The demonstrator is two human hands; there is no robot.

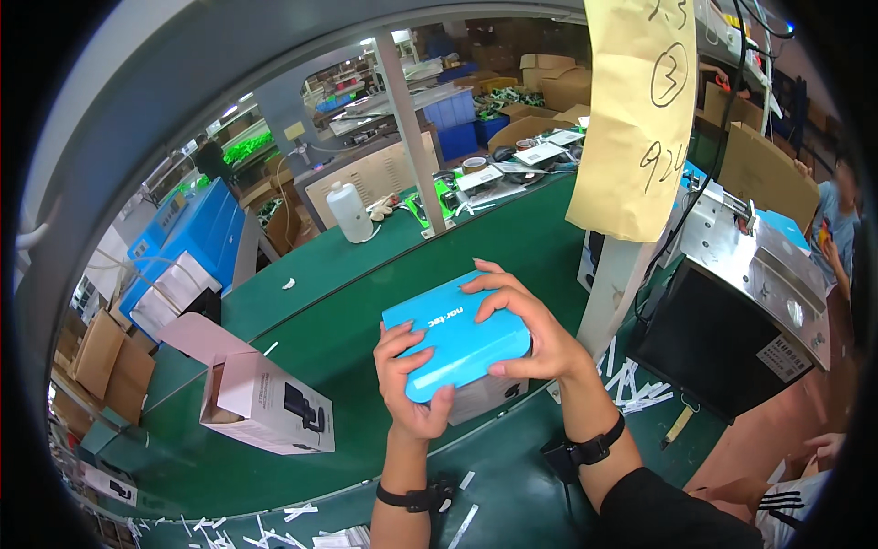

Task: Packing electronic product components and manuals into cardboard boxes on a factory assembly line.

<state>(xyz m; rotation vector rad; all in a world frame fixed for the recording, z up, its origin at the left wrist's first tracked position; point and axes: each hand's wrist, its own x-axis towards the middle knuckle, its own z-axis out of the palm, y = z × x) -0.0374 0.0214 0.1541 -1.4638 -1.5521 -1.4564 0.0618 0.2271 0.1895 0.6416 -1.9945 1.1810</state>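
A small carton with a bright blue top (453,343) and a pale, printed side (485,395) is in front of me, over the green work surface. My left hand (410,384) grips its near left corner, fingers bent over the top and thumb at the front edge. On the opposite end, my right hand (540,334) spreads its fingers over the blue top, with its thumb at the near right corner. To the left stands a similar pale carton (283,412) with its flap up and a dark device pictured on its side.
A white post (613,288) and hanging yellow paper (636,119) stand right of the carton. Farther right is a black panel (722,339) beside metal equipment. Paper strips (640,392) are scattered nearby. A white bottle (349,212) stands behind. Other people are at the right edge.
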